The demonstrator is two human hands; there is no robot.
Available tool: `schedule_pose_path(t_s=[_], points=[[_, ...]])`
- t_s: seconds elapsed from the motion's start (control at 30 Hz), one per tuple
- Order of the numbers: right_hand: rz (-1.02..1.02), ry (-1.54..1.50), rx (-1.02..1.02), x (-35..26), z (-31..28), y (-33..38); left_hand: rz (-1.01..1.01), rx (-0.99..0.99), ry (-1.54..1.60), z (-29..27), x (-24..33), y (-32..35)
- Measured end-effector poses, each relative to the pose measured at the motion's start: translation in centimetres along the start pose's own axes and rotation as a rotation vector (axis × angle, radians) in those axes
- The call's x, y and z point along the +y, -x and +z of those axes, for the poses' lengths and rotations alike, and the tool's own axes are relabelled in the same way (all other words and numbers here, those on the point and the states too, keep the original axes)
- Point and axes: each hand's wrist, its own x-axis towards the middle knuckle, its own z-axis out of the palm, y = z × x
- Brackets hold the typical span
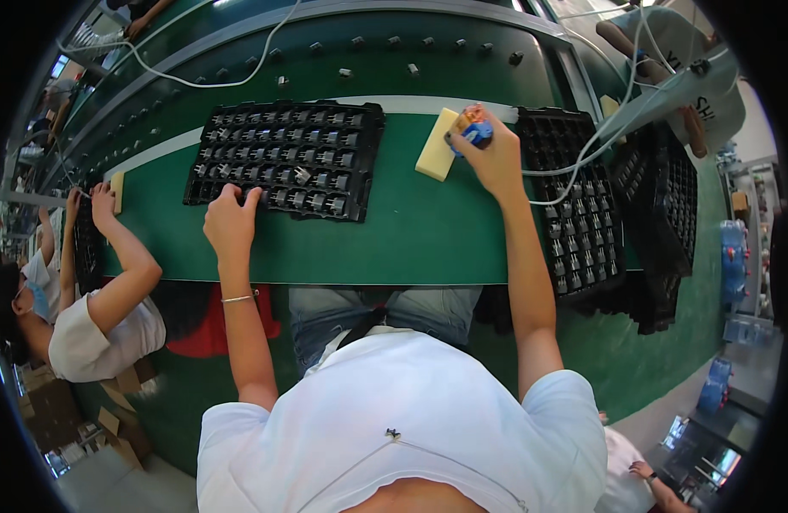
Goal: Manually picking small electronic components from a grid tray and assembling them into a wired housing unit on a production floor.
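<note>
Here, the left hand (230, 224) (grip unclear) meets the tray (367, 158). Right of it, the right hand (496, 162) grips a blue-orange object (473, 131).

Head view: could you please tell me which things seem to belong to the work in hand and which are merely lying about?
Likely in use:
black tray of small parts, at the left hand
blue-and-orange object, in the right hand
yellow block, by that hand

Apparently lying about:
cardboard boxes, lower left
blue bottles, far right
</note>
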Motion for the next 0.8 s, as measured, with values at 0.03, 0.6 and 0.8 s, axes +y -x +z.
schedule_pose_path(t_s=[0.03,0.6,0.8], points=[[0.004,0.0,0.006,-0.2,0.2,0.2,-0.007,0.007,0.001,0.1,-0.4,-0.2],[-0.169,0.162,0.152,-0.5,1.3,1.1,-0.01,-0.078,1.184,1.4,1.9,1.0],[-0.079,0.195,0.085,-1.1,1.2,1.2,0.133,-0.18,1.385,3.0,5.2,3.0]])
